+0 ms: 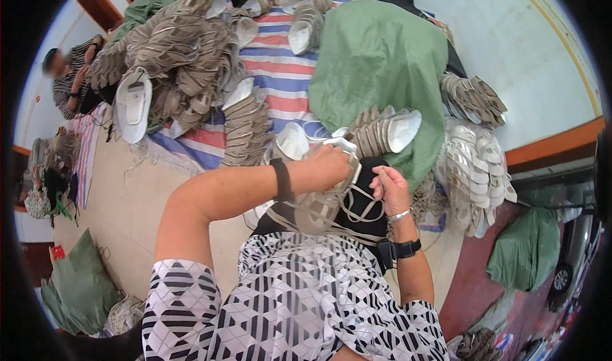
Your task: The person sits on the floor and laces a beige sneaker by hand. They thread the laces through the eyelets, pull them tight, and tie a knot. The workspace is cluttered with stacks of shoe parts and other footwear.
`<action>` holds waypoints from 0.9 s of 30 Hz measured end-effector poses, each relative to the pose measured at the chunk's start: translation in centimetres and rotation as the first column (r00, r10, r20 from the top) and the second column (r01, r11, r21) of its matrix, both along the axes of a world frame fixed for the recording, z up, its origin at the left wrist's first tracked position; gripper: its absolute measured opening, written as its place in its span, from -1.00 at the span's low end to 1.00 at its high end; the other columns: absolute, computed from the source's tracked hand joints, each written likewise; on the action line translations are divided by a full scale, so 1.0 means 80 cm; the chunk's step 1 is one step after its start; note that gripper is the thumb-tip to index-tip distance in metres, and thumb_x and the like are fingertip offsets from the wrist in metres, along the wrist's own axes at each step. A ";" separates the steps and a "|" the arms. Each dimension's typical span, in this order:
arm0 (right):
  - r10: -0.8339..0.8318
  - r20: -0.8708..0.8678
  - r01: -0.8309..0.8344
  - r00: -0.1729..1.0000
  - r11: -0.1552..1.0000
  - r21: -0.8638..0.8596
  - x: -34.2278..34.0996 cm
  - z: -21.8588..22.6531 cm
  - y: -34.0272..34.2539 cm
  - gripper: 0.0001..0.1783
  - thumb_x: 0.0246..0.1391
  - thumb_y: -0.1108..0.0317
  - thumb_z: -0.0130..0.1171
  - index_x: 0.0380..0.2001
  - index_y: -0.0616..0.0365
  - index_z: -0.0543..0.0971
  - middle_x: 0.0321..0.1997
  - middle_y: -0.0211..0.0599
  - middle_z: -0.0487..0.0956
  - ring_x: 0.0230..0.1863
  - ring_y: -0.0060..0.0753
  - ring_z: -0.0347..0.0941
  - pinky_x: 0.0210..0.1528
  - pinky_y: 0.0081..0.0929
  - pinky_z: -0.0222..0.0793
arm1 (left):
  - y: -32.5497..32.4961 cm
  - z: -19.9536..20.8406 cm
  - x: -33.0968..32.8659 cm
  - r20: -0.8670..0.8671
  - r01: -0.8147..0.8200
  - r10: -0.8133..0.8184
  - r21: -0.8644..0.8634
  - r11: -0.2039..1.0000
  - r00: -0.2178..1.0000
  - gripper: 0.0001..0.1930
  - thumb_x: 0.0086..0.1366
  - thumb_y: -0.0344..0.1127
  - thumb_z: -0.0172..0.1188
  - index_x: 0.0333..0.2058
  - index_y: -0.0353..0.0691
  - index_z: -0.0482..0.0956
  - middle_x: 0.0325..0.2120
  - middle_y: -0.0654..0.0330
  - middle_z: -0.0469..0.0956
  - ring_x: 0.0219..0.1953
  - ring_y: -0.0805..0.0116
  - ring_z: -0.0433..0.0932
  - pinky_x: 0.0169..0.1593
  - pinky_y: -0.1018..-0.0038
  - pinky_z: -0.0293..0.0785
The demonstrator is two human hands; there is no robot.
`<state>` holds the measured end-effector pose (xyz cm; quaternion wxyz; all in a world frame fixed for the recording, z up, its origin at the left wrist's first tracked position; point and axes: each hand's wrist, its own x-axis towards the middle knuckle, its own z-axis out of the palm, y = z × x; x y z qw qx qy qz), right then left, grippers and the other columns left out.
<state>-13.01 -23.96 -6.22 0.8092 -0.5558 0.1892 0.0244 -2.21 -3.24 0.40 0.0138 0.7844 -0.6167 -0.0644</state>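
My left hand (328, 168) is closed around a beige shoe upper (352, 175) with a white lining, held above my lap. Beside it on the right, my right hand (390, 187) is raised with its fingers curled in a pinch; what sits between the fingertips is too small to make out. Thin pale laces (363, 218) hang in loops between the two hands and trail across my lap. Another beige upper (317, 213) lies on my lap under my left wrist. Just beyond my hands is a stack of beige uppers with white linings (376, 133).
A large heap of beige uppers (185, 49) stands far left on a striped sheet (277, 68). Green sacking (379, 55) covers a pile ahead. Pale uppers (475, 170) are stacked at right, a green sack (80, 284) lies at left. Another person (73, 74) sits at far left.
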 end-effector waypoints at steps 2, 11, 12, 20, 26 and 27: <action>-0.017 0.009 0.017 1.000 1.000 0.010 0.001 -0.001 0.003 -0.80 0.20 0.32 0.02 -0.22 0.21 0.52 -0.58 -0.34 0.54 -0.72 -0.70 0.35 -0.69 -0.76 0.25 | 0.007 -0.013 0.006 -0.125 -0.108 0.094 -0.107 0.988 0.988 -0.91 -0.01 -0.36 0.17 -0.49 -0.19 0.59 -0.37 0.17 0.50 -0.20 0.13 0.48 -0.26 0.26 0.47; 0.022 0.028 -0.024 0.999 0.997 0.073 -0.001 -0.002 -0.002 -0.79 0.21 0.32 0.01 -0.21 0.22 0.51 -0.55 -0.36 0.55 -0.68 -0.69 0.38 -0.65 -0.76 0.28 | 0.006 -0.011 -0.022 -0.330 -0.424 0.369 -0.114 0.898 0.869 -0.87 0.04 -0.39 0.13 -0.37 -0.10 0.55 -0.37 0.19 0.54 -0.18 0.17 0.49 -0.21 0.22 0.43; 0.028 0.032 -0.031 0.999 0.996 0.080 -0.003 -0.001 -0.002 -0.79 0.21 0.32 0.01 -0.20 0.22 0.51 -0.54 -0.36 0.55 -0.67 -0.69 0.39 -0.63 -0.76 0.29 | 0.004 -0.011 -0.026 -0.352 -0.429 0.367 -0.115 0.896 0.861 -0.86 0.03 -0.39 0.13 -0.37 -0.11 0.55 -0.38 0.20 0.54 -0.19 0.17 0.49 -0.20 0.22 0.43; 0.023 0.054 -0.028 0.998 0.995 0.096 -0.005 0.009 -0.005 -0.72 0.15 0.39 0.07 -0.08 0.25 0.41 -0.43 -0.23 0.58 -0.61 -0.58 0.44 -0.57 -0.66 0.38 | -0.006 -0.018 -0.033 0.211 0.081 -0.035 -0.213 0.974 0.977 -0.88 -0.09 -0.32 0.18 -0.49 -0.12 0.58 -0.51 0.31 0.48 -0.39 0.29 0.45 -0.32 0.40 0.35; -0.151 0.000 0.149 0.989 0.977 0.155 -0.015 -0.001 -0.028 -0.82 0.14 0.38 0.11 -0.22 0.18 0.41 -0.42 -0.16 0.59 -0.57 -0.48 0.50 -0.52 -0.54 0.48 | -0.029 -0.020 -0.042 0.357 0.202 -0.206 0.050 0.978 0.911 -0.90 -0.07 -0.30 0.15 -0.56 -0.16 0.56 -0.49 0.24 0.47 -0.43 0.31 0.45 -0.33 0.47 0.36; -0.154 -0.008 0.154 0.988 0.975 0.157 -0.018 -0.005 -0.031 -0.82 0.14 0.38 0.11 -0.22 0.18 0.41 -0.42 -0.16 0.59 -0.57 -0.48 0.50 -0.52 -0.53 0.48 | -0.027 -0.030 -0.038 0.292 0.170 -0.141 -0.077 0.982 0.946 -0.90 -0.08 -0.31 0.15 -0.57 -0.17 0.56 -0.52 0.23 0.46 -0.40 0.30 0.47 -0.34 0.46 0.38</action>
